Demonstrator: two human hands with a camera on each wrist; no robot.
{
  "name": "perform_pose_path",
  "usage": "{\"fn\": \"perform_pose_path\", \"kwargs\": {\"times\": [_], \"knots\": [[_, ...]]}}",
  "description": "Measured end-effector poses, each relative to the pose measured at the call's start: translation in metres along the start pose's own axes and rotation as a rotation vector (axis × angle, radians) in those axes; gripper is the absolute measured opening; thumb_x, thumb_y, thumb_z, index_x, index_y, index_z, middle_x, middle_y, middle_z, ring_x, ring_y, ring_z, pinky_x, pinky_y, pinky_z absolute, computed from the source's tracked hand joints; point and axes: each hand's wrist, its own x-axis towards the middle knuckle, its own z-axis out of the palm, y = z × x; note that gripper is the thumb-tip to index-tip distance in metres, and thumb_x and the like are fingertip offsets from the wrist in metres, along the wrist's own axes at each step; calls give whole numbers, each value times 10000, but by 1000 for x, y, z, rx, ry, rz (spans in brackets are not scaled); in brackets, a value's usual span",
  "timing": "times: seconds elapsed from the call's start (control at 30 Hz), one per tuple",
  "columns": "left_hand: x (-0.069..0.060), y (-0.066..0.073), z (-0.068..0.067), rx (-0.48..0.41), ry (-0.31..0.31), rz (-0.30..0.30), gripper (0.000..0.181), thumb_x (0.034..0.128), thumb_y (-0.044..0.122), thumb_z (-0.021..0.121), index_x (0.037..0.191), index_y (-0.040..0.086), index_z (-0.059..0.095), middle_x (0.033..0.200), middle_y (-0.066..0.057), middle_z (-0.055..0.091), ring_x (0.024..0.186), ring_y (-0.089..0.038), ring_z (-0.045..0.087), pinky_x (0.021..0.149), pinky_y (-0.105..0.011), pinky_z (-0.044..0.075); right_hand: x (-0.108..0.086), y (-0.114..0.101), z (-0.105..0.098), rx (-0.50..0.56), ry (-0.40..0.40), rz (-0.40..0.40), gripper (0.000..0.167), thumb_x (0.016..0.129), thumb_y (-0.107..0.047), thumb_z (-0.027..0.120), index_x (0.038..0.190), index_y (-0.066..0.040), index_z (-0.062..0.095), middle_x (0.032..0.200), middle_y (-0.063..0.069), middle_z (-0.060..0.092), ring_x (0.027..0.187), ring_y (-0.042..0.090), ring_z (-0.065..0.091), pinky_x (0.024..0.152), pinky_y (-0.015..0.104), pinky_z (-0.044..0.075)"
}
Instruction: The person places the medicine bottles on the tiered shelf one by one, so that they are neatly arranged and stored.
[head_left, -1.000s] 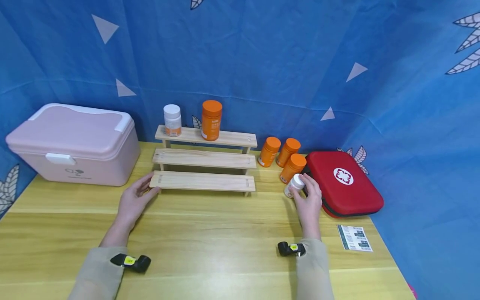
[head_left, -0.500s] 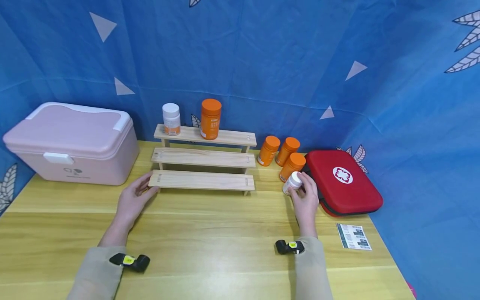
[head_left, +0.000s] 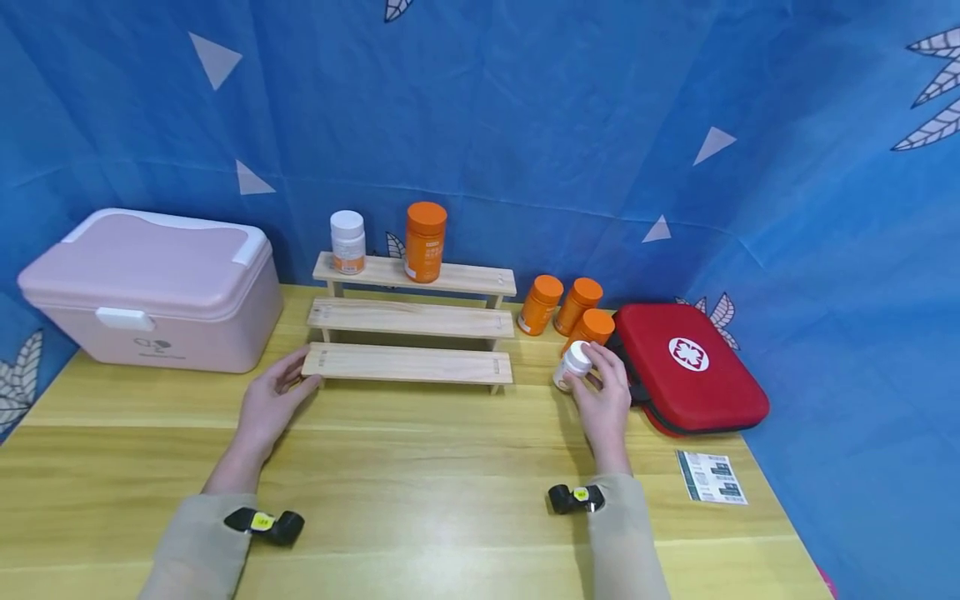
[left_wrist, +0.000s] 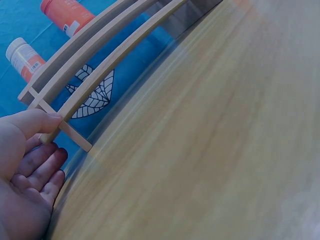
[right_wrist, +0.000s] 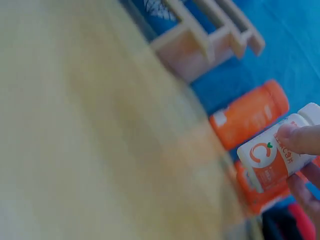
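My right hand (head_left: pixel 604 400) pinches a small white pill bottle (head_left: pixel 573 367), white-capped with an orange and white label, between thumb and fingers. The right wrist view shows this white bottle (right_wrist: pixel 277 150) tilted, apparently just off the table. My left hand (head_left: pixel 272 402) grips the left end of the lowest step of a three-step wooden shelf (head_left: pixel 412 364). In the left wrist view the thumb lies on the front of the wooden shelf (left_wrist: pixel 107 65), the fingers behind and below. On the top step stand another white bottle (head_left: pixel 348 242) and a large orange bottle (head_left: pixel 425 242).
Several orange bottles (head_left: pixel 540 305) stand right of the shelf, one partly hidden behind the held bottle. A red first-aid case (head_left: pixel 690 367) lies beyond them, with a printed card (head_left: pixel 712 477) in front. A pink lidded box (head_left: pixel 150 292) sits at left. Blue cloth (head_left: pixel 525 108) hangs behind.
My right hand has moved left with the white bottle, away from the red case and across the front orange bottle. My left hand stays on the shelf end.
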Motion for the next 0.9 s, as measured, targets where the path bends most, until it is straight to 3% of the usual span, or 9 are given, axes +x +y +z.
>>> {"fn": "perform_pose_path", "kwargs": {"times": [0.17,0.43,0.67,0.9], "knots": [[-1,1,0,-7,-3,0,643,913,316,662,1454,83,404,1439,-172,428,1286,-322,433,1062,-485,345,15,-22,10,3,-5,-114,492,766,38,764,1235,-38,636,1310,102,513,1142,248,526,861,420,533],[0,0,0,-7,-2,1,655,914,345,654,1454,75,400,1449,-154,421,1300,-326,417,1072,-481,335,58,-64,36,6,-12,-285,476,775,12,766,1230,-48,640,1296,84,519,1116,246,557,831,377,550],[-1,2,0,-16,-4,-2,635,918,317,654,1452,79,405,1431,-172,439,1297,-310,428,1069,-448,348,93,-86,65,24,-50,-326,452,823,-36,733,1259,-45,615,1327,95,493,1120,227,548,844,397,546],[-3,3,-1,-17,-3,10,634,915,320,658,1449,84,412,1434,-187,430,1293,-332,427,1072,-471,340,116,-88,93,17,-107,-318,439,851,-32,702,1276,-42,594,1347,107,467,1184,247,503,849,433,537]]}}
